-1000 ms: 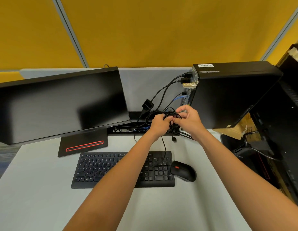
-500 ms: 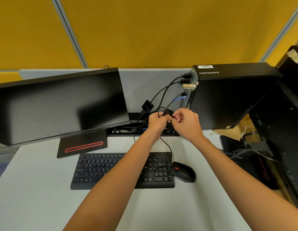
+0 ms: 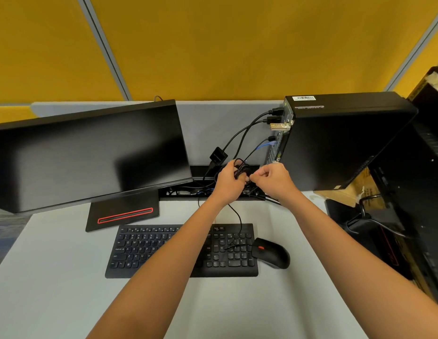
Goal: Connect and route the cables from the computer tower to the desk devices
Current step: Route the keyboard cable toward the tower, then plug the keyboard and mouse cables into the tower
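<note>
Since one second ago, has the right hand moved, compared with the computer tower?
Yes. The right hand moved slightly away from the computer tower, toward the left hand, and now pinches the coiled black cable there.

- Office cubicle: yellow partition panels [image 3: 213, 45] beyond the hands.
- Monitor [image 3: 90, 152] left of them, computer tower [image 3: 335, 143] right, keyboard [image 3: 144, 250] nearer.

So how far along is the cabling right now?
Done: several cables are plugged into the tower's rear. In hand: the left hand grips a coiled black cable bundle, while the right hand pinches beside it. Left: the loose cable draped over the keyboard toward the mouse needs routing.
</note>
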